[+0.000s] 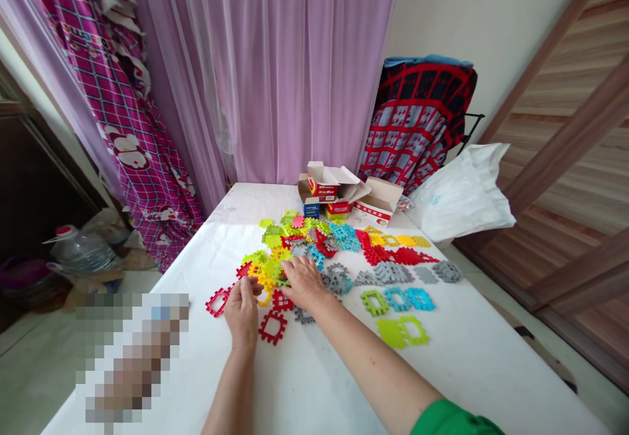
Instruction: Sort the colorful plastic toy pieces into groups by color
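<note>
My left hand (242,309) is at the near left edge of a pile of plastic interlocking building plates. Its fingers are loosely bent with no piece visible in them. My right hand (303,282) reaches into the pile, fingers bent down among lime plates (272,270) and yellow plates (257,270); its fingertips are partly hidden, so what they grip does not show. Close to my hands lie a red frame plate (272,327), another red frame plate (216,302) and a red window plate (282,300). A grey plate (303,316) is partly under my right wrist.
Sorted on the right are red plates (393,255), grey plates (392,272), blue plates (420,299) and lime plates (390,333). Opened cardboard boxes (376,202) stand at the back, beside a white plastic bag (464,192). A pixelated patch (140,356) covers the table's left side.
</note>
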`<state>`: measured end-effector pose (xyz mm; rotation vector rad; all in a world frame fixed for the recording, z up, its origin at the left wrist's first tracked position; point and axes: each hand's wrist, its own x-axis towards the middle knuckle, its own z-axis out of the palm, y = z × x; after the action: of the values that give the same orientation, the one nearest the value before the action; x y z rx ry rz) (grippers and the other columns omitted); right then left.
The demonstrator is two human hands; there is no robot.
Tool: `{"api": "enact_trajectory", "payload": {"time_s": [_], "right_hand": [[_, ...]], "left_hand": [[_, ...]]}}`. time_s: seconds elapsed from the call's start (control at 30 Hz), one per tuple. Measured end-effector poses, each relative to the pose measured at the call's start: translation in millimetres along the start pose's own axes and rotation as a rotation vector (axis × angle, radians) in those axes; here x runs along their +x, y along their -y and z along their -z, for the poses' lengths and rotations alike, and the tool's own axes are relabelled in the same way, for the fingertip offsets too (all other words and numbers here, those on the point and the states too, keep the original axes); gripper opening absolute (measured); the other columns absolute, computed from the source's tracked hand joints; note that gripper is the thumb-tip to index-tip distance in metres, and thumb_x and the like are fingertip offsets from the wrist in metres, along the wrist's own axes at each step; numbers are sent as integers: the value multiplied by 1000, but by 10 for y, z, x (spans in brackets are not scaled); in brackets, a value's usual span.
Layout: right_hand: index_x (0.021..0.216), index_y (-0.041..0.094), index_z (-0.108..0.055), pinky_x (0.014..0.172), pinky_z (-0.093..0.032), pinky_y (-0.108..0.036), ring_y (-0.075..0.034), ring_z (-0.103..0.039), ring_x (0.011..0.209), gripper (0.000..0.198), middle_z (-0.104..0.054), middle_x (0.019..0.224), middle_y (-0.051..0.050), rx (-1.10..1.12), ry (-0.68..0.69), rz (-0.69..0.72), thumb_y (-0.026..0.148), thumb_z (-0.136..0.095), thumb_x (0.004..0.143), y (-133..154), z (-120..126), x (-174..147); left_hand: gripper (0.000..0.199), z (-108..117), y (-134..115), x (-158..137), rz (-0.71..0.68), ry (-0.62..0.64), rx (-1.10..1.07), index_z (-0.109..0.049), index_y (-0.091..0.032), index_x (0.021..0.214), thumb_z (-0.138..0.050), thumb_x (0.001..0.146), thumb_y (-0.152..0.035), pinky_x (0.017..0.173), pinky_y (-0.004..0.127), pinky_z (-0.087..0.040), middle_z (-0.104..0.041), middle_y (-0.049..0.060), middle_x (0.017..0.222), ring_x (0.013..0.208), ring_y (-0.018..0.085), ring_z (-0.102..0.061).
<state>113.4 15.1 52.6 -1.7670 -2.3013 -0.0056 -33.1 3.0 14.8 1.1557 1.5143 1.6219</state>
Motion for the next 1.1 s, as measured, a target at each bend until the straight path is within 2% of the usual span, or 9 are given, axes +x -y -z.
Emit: {"api": "enact_trajectory", "payload": {"time_s": [0.13,0.23,0.33,0.43,0.53,0.67,0.77,1.0,1.1], "right_hand": [[116,20,-54,87,-41,-41,-28,-52,102,45,-62,107,-9,73,-124,-71,40,-65,77,85,84,-185],[113,21,-54,87,-42,-38,-25,-52,101,39,-61,106,-7,130,-178,-78,35,-63,78,122,129,-409],[113,22,-55,87,-43,-36,-24,-53,100,40,-60,104,-6,145,-185,-130,34,-65,77,81,166,-677],[125,24,-51,82,-45,-34,-23,-55,96,56,-58,105,-6,152,-107,-121,43,-68,75,-51,246,-954],[136,27,-42,78,-46,-32,-22,-57,93,70,-58,104,-5,148,33,-11,46,-70,75,-236,376,-1190],[131,31,-47,79,-44,-30,-21,-57,96,59,-59,105,-2,114,120,77,38,-69,77,-434,530,-1370],[122,30,-53,81,-44,-30,-21,-56,98,48,-58,110,-2,106,143,85,34,-69,77,-493,589,-1422],[116,27,-56,83,-44,-32,-23,-57,100,47,-60,110,-3,136,212,63,39,-71,73,-461,597,-1486],[112,24,-58,84,-44,-33,-23,-57,100,43,-61,107,-4,133,199,70,39,-70,73,-512,582,-1533]], "left_hand": [[40,-10,-7,-28,-47,107,62,-65,-18,84,-53,78,-56,61,29,-52,-70,4,73,65,18,-65],[45,-53,-35,-88,-20,321,55,-66,-19,90,-64,69,-59,57,27,-51,-70,3,80,62,16,-63],[51,-110,-75,-186,104,584,-37,-65,-18,86,-69,62,-63,47,23,-45,-65,-1,65,50,12,-55],[54,-157,-111,-287,201,766,-32,-67,-17,85,-71,59,-64,40,20,-37,-56,-5,52,41,8,-46],[54,-193,-122,-366,205,893,-7,-70,-16,87,-71,60,-63,42,20,-37,-61,-2,58,42,7,-44],[50,-223,-114,-459,157,1074,17,-72,-17,90,-69,66,-60,45,20,-37,-64,0,65,47,8,-45],[46,-235,-141,-528,149,1140,53,-72,-17,90,-67,68,-58,46,21,-37,-63,0,64,49,9,-46],[40,-271,-195,-648,127,1176,30,-74,-18,83,-69,68,-55,45,21,-36,-66,2,63,49,11,-50],[40,-270,-199,-669,136,1196,-15,-74,-18,89,-69,70,-53,44,22,-40,-65,2,61,47,11,-52]]}}
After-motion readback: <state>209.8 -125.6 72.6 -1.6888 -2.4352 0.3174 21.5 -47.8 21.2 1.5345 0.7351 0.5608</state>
